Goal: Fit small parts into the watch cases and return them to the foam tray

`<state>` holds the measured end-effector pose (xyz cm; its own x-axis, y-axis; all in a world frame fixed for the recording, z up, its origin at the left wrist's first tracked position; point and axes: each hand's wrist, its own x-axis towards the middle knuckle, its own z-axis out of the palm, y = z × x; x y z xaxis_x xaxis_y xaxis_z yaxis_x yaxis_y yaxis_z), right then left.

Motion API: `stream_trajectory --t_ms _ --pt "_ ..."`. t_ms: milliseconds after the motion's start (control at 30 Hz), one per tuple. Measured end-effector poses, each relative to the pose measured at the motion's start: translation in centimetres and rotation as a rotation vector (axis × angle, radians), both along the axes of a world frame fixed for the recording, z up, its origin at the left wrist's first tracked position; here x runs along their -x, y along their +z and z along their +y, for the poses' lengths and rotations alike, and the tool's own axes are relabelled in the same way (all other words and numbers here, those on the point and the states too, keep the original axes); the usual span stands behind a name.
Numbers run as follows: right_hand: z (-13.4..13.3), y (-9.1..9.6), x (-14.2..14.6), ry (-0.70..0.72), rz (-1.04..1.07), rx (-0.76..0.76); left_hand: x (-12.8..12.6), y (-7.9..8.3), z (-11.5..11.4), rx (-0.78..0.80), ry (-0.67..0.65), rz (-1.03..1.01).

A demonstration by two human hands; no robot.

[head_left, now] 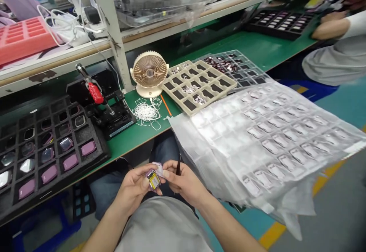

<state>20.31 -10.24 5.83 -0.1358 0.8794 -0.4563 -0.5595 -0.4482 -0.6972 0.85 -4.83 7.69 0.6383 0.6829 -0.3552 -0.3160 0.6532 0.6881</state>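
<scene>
Left hand in pinching grip on a small lilac watch body, near centre; right hand pinching dark tweezers beside it (body likely light and fragile: best held by its edges).

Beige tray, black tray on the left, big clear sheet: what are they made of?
The beige tray looks like moulded plastic: matte, rigid-looking, with crisp pockets. The black tray looks like dense foam, dull with cut pockets. The clear sheet looks like thin plastic film, glossy and creased; the exact plastic can't be told.
</scene>
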Motion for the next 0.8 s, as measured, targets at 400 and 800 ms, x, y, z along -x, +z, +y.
stream_trajectory --t_ms 400,800 --pt "0.7 2.9 1.4 -0.196 -1.009 -0.860 1.2 -0.4 0.9 -0.262 0.256 0.111" --pt "1.8 1.4 2.1 -0.135 -1.114 -1.003 1.3 -0.7 0.8 -0.286 0.321 0.136"
